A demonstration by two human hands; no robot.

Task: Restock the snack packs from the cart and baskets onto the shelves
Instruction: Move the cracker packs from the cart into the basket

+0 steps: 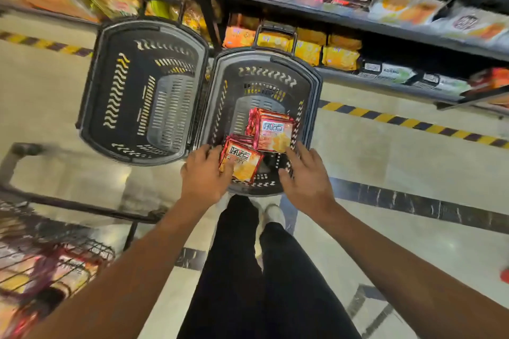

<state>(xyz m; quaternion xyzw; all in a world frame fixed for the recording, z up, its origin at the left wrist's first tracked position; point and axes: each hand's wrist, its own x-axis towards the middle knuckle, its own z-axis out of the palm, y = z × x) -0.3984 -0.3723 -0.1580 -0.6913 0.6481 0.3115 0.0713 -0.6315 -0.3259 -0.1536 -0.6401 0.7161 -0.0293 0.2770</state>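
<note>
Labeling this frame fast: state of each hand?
Left hand: grips the near red snack pack in the right-hand basket.
Right hand: open, fingers spread, fingertips touching the far stack of packs.

We see two bunches of red-and-orange snack packs tilted in the right basket, the left basket bare, shelves stocked behind.

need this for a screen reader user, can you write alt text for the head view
Both hands reach into the right basket on the floor: the left hand grips a stack of red snack packs, the right hand touches a second stack. The left basket holds nothing, and stocked shelves stand behind.
</note>
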